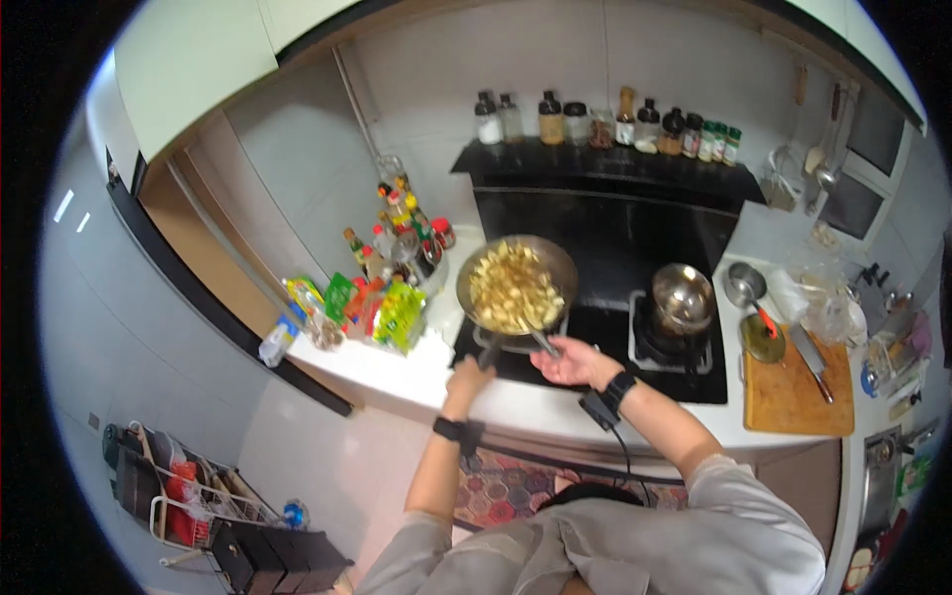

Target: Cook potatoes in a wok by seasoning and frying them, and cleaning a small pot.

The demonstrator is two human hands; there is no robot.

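A metal frying pan (565, 269) full of pale, browned chopped food pieces (515, 288) is over the left burner of a black gas hob (595, 327). My left hand (470, 378) is closed around the pan's dark handle (489, 352), near the counter's front edge. With its fingers, my right hand (571, 361) holds the metal handle of a utensil (547, 343). That utensil reaches over the pan's near rim, and its head is hidden among the food. On the right burner sits a shiny metal pot (683, 297).
Sauce bottles (401, 216) and food packets (399, 316) crowd the counter on the left. To the right, a cleaver (809, 355) and a round lid (762, 338) lie on a wooden cutting board (796, 405), near a small saucepan (746, 284). Spice jars (550, 119) line the ledge behind.
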